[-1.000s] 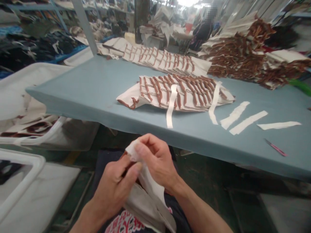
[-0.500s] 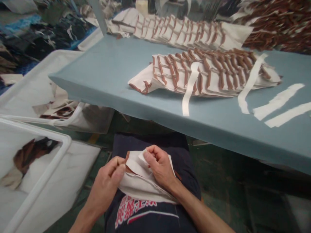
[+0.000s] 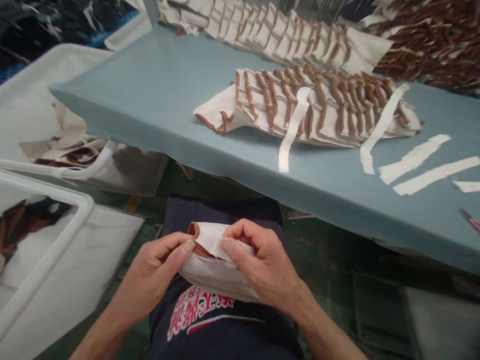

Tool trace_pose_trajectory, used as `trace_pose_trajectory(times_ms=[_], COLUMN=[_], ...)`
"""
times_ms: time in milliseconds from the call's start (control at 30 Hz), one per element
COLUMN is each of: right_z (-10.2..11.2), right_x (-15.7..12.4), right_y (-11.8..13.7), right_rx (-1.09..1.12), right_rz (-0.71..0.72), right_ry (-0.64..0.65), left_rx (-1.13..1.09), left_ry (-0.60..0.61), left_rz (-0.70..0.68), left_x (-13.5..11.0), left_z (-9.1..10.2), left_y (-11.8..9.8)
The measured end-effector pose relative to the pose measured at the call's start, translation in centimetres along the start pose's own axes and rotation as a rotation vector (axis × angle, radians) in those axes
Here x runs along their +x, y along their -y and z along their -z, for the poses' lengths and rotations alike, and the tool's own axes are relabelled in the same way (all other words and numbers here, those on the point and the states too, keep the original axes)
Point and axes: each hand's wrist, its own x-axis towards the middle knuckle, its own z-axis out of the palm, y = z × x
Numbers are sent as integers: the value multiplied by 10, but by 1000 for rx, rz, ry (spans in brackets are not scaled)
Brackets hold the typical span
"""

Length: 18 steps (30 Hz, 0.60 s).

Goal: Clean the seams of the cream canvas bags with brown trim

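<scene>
On my lap lies a cream fabric piece [image 3: 210,272] with a brown trimmed edge. My left hand [image 3: 155,270] pinches its left side with closed fingers. Beside it, my right hand [image 3: 262,265] has fingers curled round a folded flap at the top of the same piece. Both hands sit below the front edge of the blue-grey table [image 3: 150,95], over my dark trousers.
A fanned stack of cream pieces with brown strips [image 3: 311,107] lies on the table, a second row [image 3: 277,35] behind it. White fabric strips [image 3: 412,160] lie at right, a pink tool [image 3: 470,219] at the edge. White bins [image 3: 48,235] with fabric stand at left.
The view has tilted down and nearer to my lap. My hands lowered the fabric piece from chest height onto my lap and kept working its top edge.
</scene>
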Motion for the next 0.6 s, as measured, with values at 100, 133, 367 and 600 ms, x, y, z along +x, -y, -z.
trace_pose_trajectory(times_ms=[100,133,367,600], right_z=[2,1,-7,-14], right_x=[-8,-9,-8,-2], right_y=[15,18,23,14], right_rx=[8,6,-156,-263], right_rz=[-43,-53,-3,19], right_ry=[1,4,-102,-149], left_rx=[-40,-48,-100,-185], left_ry=[76,98,134,161], left_rz=[-46,-60,-99,-72], left_x=[3,5,13,16], left_z=[1,1,-3,-3], left_y=[-4,-6,-15,-9])
